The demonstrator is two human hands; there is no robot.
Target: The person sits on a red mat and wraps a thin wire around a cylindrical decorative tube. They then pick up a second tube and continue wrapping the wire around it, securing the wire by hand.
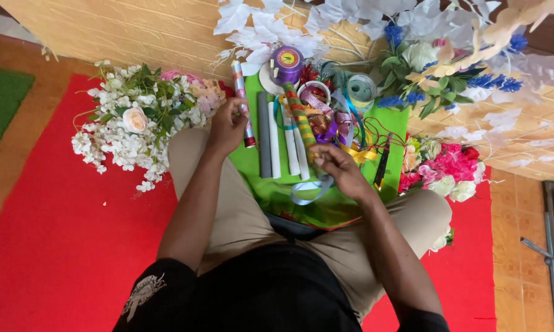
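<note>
Left hand [226, 126] curled shut on a patterned paper roll [242, 101], fingers at its lower half. Right hand [340, 167] pinched closed on the lower end of a green-striped roll [299, 118]. Pale blue ribbon [308, 190] loops just below right hand; grey and white rolls [271, 138] between the hands on green cloth [326, 206].

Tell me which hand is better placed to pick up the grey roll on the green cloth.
Probably the left hand. It sits beside the grey roll, touching only the thin patterned roll next to it. The right hand lies farther away and already grips the green striped roll.
</note>
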